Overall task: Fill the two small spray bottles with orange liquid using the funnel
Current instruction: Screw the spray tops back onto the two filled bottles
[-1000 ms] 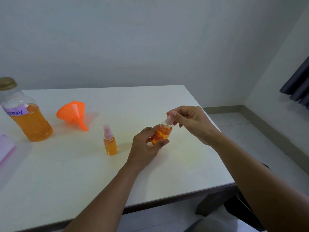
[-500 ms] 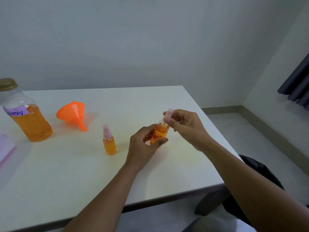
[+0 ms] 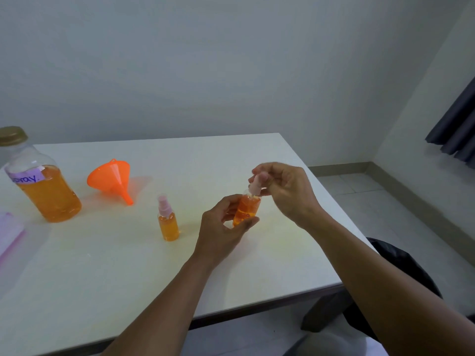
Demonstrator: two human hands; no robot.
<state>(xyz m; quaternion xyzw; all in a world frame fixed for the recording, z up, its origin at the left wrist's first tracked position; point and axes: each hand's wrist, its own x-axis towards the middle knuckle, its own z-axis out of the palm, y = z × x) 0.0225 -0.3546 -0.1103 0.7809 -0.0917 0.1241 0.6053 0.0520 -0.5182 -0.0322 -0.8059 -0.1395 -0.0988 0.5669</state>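
Note:
My left hand [image 3: 221, 235] grips a small spray bottle [image 3: 246, 210] full of orange liquid, held above the white table [image 3: 102, 278]. My right hand [image 3: 285, 191] pinches the pink spray cap [image 3: 257, 185] at that bottle's neck. A second small spray bottle [image 3: 168, 219], filled with orange liquid and capped in pink, stands upright to the left. The orange funnel [image 3: 113, 178] lies on its side further back left. A large bottle of orange liquid [image 3: 42, 187] with a gold lid and a purple label stands at the far left.
A pale purple flat thing [image 3: 9, 235] lies at the table's left edge. The table's right edge drops to a tiled floor [image 3: 385, 214]. A dark curtain [image 3: 457, 129] hangs at the right wall.
Both hands have lifted the bottle a little and shifted slightly left. The right hand's fingers have turned on the pink cap, now more upright over the neck.

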